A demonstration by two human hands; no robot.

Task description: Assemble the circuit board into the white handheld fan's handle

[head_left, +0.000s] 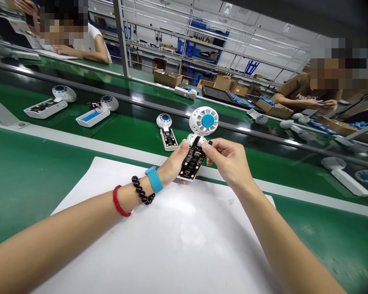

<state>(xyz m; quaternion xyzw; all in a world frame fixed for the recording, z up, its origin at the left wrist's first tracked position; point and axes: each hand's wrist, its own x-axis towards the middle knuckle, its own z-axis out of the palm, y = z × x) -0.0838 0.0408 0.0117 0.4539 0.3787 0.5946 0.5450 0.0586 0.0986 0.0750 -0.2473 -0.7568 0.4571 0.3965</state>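
A white handheld fan (203,121) with a blue hub is held up over the far edge of the white sheet. Its handle lies open, showing a black circuit board (192,162) with small yellow-white parts. My left hand (175,161) is closed around the handle's left side, thumb near the top of the board. With thumb and index finger, my right hand (225,157) pinches at the board's upper right corner, where a small black piece (210,143) shows between the fingertips. Whether that piece is joined to the board I cannot tell.
Beyond my hands, another opened fan (168,136) lies on the green belt. Two more opened fans (47,107) (95,116) are at the left, and white fans (345,175) at the right. A white sheet (159,245) covers the bench. Across the line sit two people, beside cardboard boxes (167,77).
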